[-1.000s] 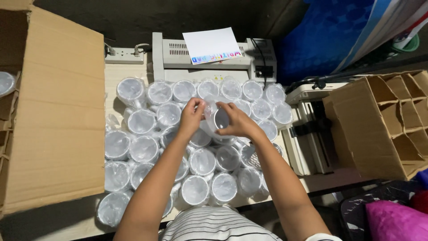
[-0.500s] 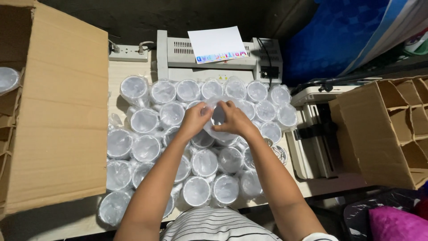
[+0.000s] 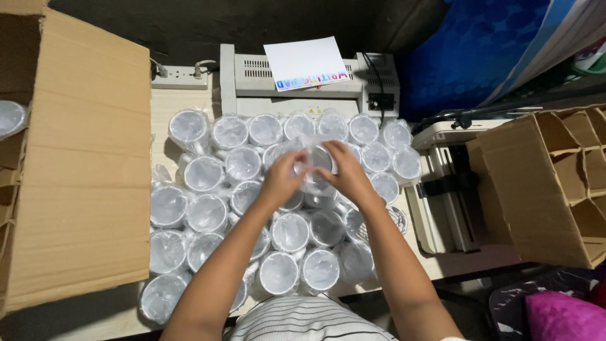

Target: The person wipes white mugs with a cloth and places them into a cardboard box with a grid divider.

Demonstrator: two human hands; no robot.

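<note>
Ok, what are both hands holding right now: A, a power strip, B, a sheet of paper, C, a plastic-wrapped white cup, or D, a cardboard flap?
C: the left hand and right hand close together around one plastic-wrapped white cup, above the other wrapped cups on the table.

This looks like a small packing workshop. Plastic-wrapped white mugs crowd the counter, a laminating machine sits at its far edge, and open cardboard cartons flank both sides, one with dividers.
</note>
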